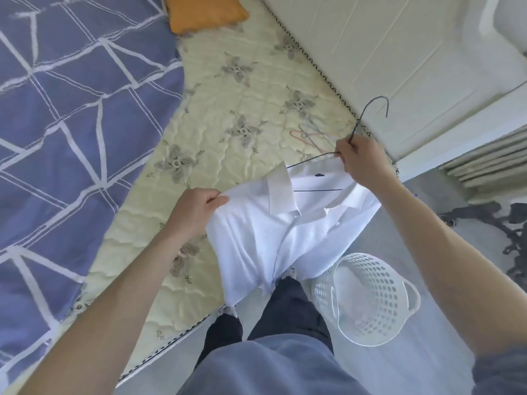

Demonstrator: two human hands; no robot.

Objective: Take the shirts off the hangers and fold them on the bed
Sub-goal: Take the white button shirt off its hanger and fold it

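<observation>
A white collared shirt (273,229) hangs in the air over the bed's near corner, partly on a dark wire hanger (368,115). My right hand (360,163) grips the hanger just below its hook, above the shirt's right shoulder. My left hand (196,209) pinches the shirt's left shoulder edge. The hanger's left arm pokes out past the raised collar, and its bottom bar shows inside the open neck. The shirt's lower part drapes down in front of my legs.
The bed (228,115) has a cream quilted mattress cover and a blue patterned duvet (71,124) at left. Several empty wire hangers (313,135) lie near its right edge. An orange pillow (205,12) sits at the top. A white laundry basket (368,297) stands on the floor.
</observation>
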